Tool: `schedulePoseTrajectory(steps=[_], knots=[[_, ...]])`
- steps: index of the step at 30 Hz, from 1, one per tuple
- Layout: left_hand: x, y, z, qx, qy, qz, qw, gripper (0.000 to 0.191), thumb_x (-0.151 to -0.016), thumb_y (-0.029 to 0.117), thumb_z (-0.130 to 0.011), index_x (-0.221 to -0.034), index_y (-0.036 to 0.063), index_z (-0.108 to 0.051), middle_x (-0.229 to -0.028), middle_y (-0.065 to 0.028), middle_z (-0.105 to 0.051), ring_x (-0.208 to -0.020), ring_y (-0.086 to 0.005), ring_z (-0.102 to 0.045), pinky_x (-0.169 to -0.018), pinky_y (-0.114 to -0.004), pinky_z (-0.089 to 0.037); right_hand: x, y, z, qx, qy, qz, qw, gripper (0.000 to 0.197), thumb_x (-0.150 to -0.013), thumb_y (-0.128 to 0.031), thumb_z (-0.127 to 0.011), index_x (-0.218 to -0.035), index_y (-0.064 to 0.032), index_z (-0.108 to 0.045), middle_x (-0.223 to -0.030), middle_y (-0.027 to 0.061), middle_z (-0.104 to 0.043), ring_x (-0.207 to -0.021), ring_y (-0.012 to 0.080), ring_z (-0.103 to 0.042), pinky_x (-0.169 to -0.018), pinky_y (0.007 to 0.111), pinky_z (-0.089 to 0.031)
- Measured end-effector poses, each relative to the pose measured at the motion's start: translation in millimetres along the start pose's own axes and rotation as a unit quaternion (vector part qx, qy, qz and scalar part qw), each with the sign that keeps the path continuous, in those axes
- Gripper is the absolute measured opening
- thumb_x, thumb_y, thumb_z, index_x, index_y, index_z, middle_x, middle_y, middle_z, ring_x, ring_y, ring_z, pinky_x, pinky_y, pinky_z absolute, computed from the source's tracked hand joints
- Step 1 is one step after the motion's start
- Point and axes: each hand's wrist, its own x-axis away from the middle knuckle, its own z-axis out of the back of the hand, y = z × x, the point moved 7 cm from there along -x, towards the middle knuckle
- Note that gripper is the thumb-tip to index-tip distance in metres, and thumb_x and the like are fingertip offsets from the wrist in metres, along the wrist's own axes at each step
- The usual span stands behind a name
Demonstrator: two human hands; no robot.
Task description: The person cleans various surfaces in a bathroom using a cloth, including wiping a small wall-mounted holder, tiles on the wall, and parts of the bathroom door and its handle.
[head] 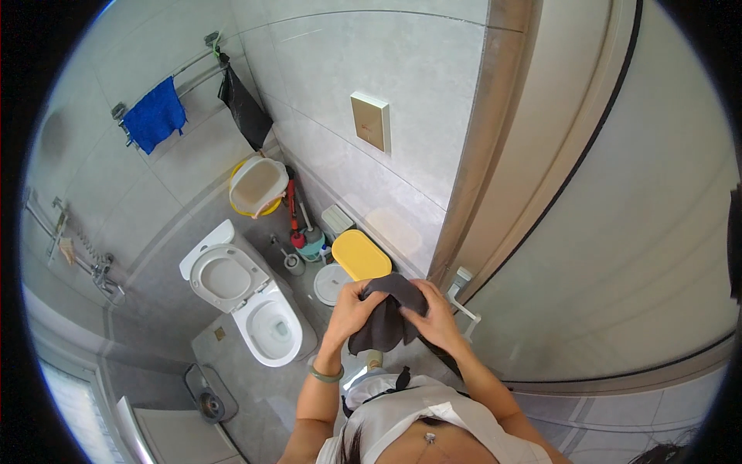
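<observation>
A dark grey cloth [382, 325] is held up in front of my body between both hands. My left hand [353, 307] grips its left upper edge, with the thumb over the fabric and a bangle on that wrist. On the other side, my right hand [432, 316] has its fingers on the cloth's right upper part. The cloth's lower part hangs down in folds. Just beyond it lie the yellow oval lid [362, 255] and a white round lid [332, 284].
A toilet [272, 333] with its lid up stands at the left. Behind it are a white basin [258, 185] in a yellow bucket, brushes and a toilet brush holder [294, 264]. A blue towel [155, 116] and black bag [243, 107] hang above. A frosted glass door [626, 232] is at the right.
</observation>
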Motion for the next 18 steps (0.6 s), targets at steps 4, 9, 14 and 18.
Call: schedulePoseTrajectory(steps=[4,9,14,18], knots=[[-3,9,23,-0.006,-0.017,0.023,1.000,0.023,-0.091,0.014,-0.065,-0.101,-0.0058,-0.069,-0.082,0.0011,-0.067,-0.075,-0.0048,-0.057,-0.068,-0.023,-0.049,-5,25,19,-0.087,-0.091,-0.109,0.986,0.026,-0.085,-0.006,-0.070,-0.110,-0.0002,-0.067,-0.093,0.0083,-0.070,-0.085,0.0170,-0.065,-0.077,0.030,-0.050],[-1,3,43,-0.108,0.098,-0.017,0.989,0.022,-0.085,0.014,-0.070,-0.098,-0.0029,-0.068,-0.088,-0.0048,-0.067,-0.078,-0.0159,-0.062,-0.073,-0.029,-0.050,11,42,21,-0.342,-0.098,-0.372,0.858,0.030,-0.089,-0.025,-0.071,-0.096,0.0043,-0.070,-0.090,0.0056,-0.070,-0.077,0.0112,-0.064,-0.069,0.025,-0.050],[25,44,-8,-0.251,0.145,-0.207,0.934,0.047,-0.070,0.019,-0.085,-0.108,0.0047,-0.061,-0.108,-0.0127,-0.058,-0.095,-0.0276,-0.058,-0.082,-0.037,-0.049,18,38,4,-0.402,-0.009,-0.393,0.827,0.035,-0.092,-0.034,-0.066,-0.096,0.0014,-0.069,-0.088,0.0032,-0.068,-0.075,0.0102,-0.063,-0.065,0.025,-0.049],[43,43,-41,-0.321,0.123,-0.267,0.901,0.032,-0.077,0.016,-0.081,-0.102,0.0041,-0.066,-0.100,-0.0113,-0.062,-0.088,-0.0256,-0.062,-0.079,-0.034,-0.051,15,6,-14,-0.441,-0.087,-0.329,0.830,0.027,-0.097,-0.029,-0.059,-0.105,-0.0046,-0.067,-0.093,-0.0012,-0.064,-0.085,0.0076,-0.060,-0.073,0.025,-0.048]])
